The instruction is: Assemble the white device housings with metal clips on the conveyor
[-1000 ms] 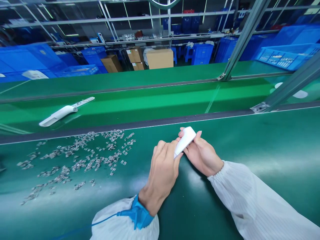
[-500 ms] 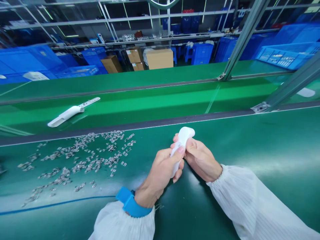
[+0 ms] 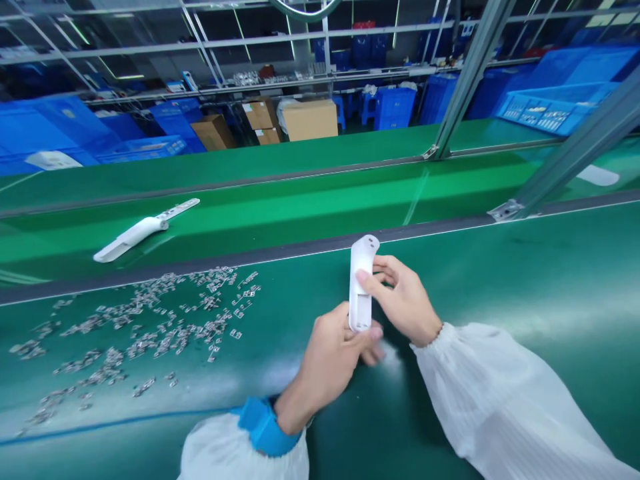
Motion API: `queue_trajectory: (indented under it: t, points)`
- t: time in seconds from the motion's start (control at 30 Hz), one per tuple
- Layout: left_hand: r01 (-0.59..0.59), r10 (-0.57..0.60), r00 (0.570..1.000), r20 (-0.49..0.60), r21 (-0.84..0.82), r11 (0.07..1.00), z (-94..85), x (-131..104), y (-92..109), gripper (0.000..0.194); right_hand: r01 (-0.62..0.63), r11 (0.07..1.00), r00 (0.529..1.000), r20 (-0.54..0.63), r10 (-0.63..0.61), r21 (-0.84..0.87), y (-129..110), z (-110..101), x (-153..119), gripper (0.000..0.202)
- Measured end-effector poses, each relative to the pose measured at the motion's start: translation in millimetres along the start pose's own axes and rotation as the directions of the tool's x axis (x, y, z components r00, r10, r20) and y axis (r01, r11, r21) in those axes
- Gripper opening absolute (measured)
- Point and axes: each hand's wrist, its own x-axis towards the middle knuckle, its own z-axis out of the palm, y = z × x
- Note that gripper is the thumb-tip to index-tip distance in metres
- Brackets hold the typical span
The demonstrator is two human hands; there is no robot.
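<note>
A white plastic part point(image 3: 361, 303) stands nearly upright between my hands above the green table, its recessed end towards me and small holes at its far end. My right hand point(image 3: 405, 300) grips its right side, thumb across the front. At the lower end, my left hand point(image 3: 333, 357) has its fingers closed around the base, partly blurred. A blue wrist strap point(image 3: 267, 427) with a blue cord is on my left wrist. Many small metal pieces point(image 3: 175, 320) lie scattered on the table to the left.
On the bright green belt point(image 3: 290, 207) beyond the dark rail point(image 3: 270, 253) lies another white part with a metal strip point(image 3: 137, 237). Metal posts point(image 3: 565, 147) rise at the right, near a blue basket point(image 3: 555, 110). Cardboard boxes point(image 3: 313, 120) stand behind.
The white part has been turned more upright, now showing its recessed side and holes. My right hand has shifted its grip onto its side, and my left hand has slid down to the lower end.
</note>
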Motion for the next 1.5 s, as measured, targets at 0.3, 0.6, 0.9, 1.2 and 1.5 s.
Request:
queue_trajectory:
  t: [0.3, 0.6, 0.9, 1.2, 1.5]
  points:
    - [-0.165, 0.485, 0.806, -0.338, 0.66, 0.733, -23.7, 8, -16, 0.021, -0.064, 0.783, 0.993, 0.038, 0.111, -0.619, -14, -24, 53, 0.013]
    - [-0.173, 0.503, 0.774, -0.385, 0.635, 0.753, -39.9, 10, -16, 0.023, -0.15, 0.562, 0.959, -0.257, -0.116, -0.813, -8, -49, 165, 0.038]
    - [-0.153, 0.551, 0.724, -0.414, 0.683, 0.714, -30.2, -1, -16, 0.026, 0.061, 0.564, 0.841, -0.262, -0.473, -0.824, 18, -39, 94, 0.05]
    - [-0.08, 0.46, 0.777, -0.429, 0.657, 0.749, -22.4, -8, -14, 0.026, 0.282, 0.73, 0.939, 0.025, -0.342, -0.622, 37, 8, -15, 0.035]
    - [-0.032, 0.466, 0.743, -0.481, 0.669, 0.742, -49.4, -10, -9, 0.024, 0.265, 0.736, 0.945, 0.016, -0.326, -0.623, 45, 4, -12, 0.038]
